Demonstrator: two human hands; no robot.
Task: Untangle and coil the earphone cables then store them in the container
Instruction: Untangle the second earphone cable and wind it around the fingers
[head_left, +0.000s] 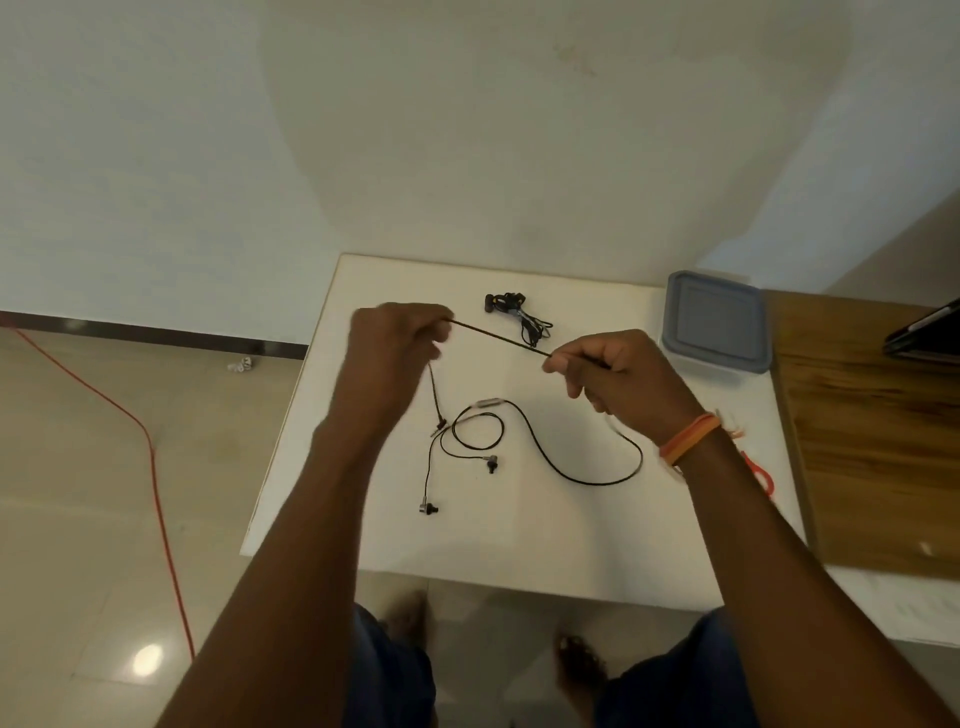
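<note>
We note first what cannot be read clearly. The left hand is motion-blurred, so its finger placement is indistinct. A dark flat object on the wooden surface is cut off by the right frame edge and cannot be identified. A red item on the table is largely hidden behind the right wrist. The contents of the container are concealed by its grey lid.

Both forearms reach forward over the white table, hands raised above its surface. The left hand is curled, gripping one end of a taut stretch of the black earphone cable. The right hand, wearing orange wristbands, pinches the other end of that stretch between thumb and curled fingers. The stretch slopes downward from left hand to right.

The remainder of this cable lies in loose loops on the table below the hands, with two earbuds resting near the front left. A second, bundled earphone set lies at the table's far side, apart from the hands. The container stands at the far right corner.
</note>
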